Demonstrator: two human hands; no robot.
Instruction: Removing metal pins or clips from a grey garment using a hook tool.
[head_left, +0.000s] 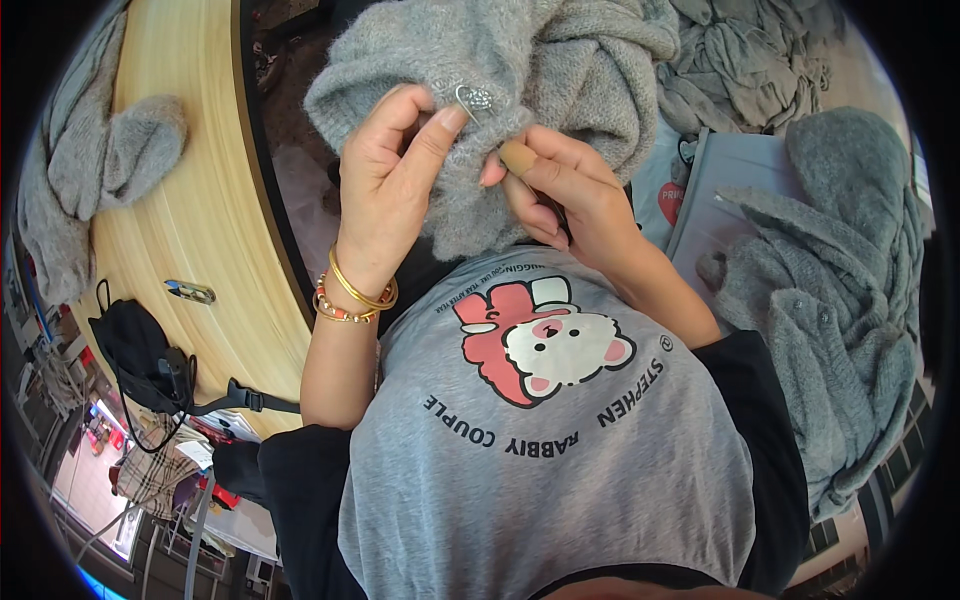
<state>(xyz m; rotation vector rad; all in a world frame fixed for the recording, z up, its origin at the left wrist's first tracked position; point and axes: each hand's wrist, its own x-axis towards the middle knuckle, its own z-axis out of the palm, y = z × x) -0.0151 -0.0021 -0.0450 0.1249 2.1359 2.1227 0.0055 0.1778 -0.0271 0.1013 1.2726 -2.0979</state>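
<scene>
A fuzzy grey knit garment [590,95] lies bunched in front of me, over my lap. My left hand [392,180], with gold bangles at its wrist, pinches the knit between thumb and forefinger. Just by that thumb tip sits a shiny silver ornament [481,99] with a thin curved loop beside it; whether the loop is wire or thread I cannot tell. My right hand [570,185] is closed at the garment's edge, its thumb wrapped in a tan cover [517,157]. Something dark shows under its curled fingers, mostly hidden.
On the left runs a wooden table [215,200] with another grey knit piece [140,150], a small printed item [190,291] and a black bag [140,350]. More grey knits [840,300] are heaped on a pale surface [740,170] at right, others [740,60] behind.
</scene>
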